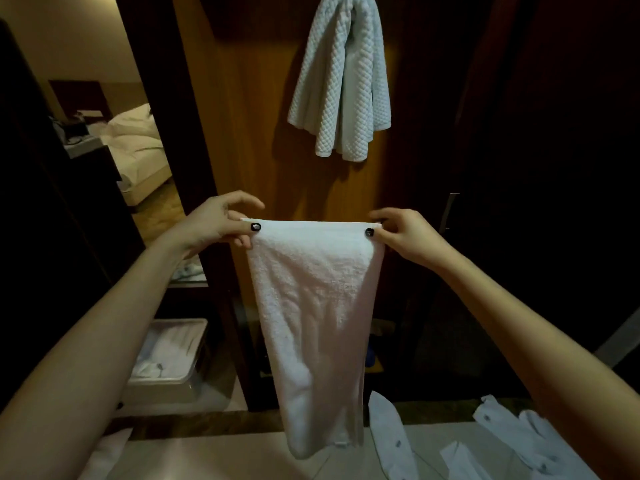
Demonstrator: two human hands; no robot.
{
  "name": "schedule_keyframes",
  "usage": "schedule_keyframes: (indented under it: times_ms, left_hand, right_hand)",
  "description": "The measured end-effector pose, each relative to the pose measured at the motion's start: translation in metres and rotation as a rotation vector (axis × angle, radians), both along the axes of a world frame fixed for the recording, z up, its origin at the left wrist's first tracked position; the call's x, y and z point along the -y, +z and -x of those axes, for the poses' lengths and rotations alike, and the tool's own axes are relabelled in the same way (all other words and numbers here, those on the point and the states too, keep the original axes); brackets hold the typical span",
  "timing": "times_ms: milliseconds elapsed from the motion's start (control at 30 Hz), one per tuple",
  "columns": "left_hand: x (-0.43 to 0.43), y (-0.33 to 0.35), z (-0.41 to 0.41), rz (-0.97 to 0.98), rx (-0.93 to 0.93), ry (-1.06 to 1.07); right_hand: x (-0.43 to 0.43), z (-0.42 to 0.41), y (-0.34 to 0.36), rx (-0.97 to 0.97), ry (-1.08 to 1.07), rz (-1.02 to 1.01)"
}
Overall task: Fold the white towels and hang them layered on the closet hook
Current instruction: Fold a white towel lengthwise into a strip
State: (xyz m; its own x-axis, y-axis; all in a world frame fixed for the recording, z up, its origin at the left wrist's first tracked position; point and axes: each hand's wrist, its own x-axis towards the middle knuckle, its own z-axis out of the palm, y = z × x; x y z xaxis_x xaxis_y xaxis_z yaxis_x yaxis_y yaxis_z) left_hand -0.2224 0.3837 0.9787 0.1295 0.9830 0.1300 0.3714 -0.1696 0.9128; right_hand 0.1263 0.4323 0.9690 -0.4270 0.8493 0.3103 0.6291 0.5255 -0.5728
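Both hands pinch the top corners of a folded white towel (311,317) — left hand (214,221) at 9 o'clock, right hand (405,233) at 3 — so it hangs straight down. At 12 o'clock, a waffle-weave towel (341,81) drapes against the wooden closet panel (249,109).

The one head-worn wide-angle camera is looking forward and slightly downward from the person's eye level, sitting near the left hand (216,221) and right hand (403,233), facing the closet panel (263,116).
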Motion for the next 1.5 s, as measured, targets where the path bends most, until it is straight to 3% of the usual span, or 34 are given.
schedule_keyframes:
  times_ms: [67,200,367,467,600,700,800,1033,1300,1500]
  left_hand:
    - [0.000,0.002,-0.005,0.023,-0.035,0.008]
    - [0.004,0.004,-0.010,-0.013,-0.007,0.057]
    - [0.013,0.005,-0.015,-0.145,0.242,0.085]
    - [0.014,0.001,-0.020,-0.168,0.346,0.117]
    - [0.015,0.001,-0.032,-0.207,0.003,0.199]
    - [0.019,0.004,-0.051,-0.069,-0.151,0.071]
    - [0.021,0.001,-0.079,0.074,-0.130,-0.114]
    - [0.017,0.005,-0.106,0.095,-0.121,-0.225]
    - [0.015,0.008,-0.121,-0.113,-0.161,-0.235]
    - [0.023,0.010,-0.128,-0.216,0.016,-0.236]
  right_hand:
    - [0.001,-0.001,0.001,0.025,-0.005,-0.032]
    - [0.004,-0.001,-0.001,-0.128,-0.008,-0.031]
    - [0.017,0.010,0.006,-0.783,0.136,0.338]
    - [0.022,0.016,0.006,-0.962,0.276,0.486]
    - [0.025,0.023,0.007,-0.896,0.310,0.528]
    - [0.027,0.027,0.008,-0.821,0.343,0.532]
    - [0.028,0.032,0.009,-0.796,0.349,0.509]
    - [0.030,0.013,0.006,-0.730,0.342,0.520]
    - [0.033,-0.011,0.000,-0.708,0.210,0.449]
    - [0.031,-0.004,-0.005,-0.549,0.197,0.343]
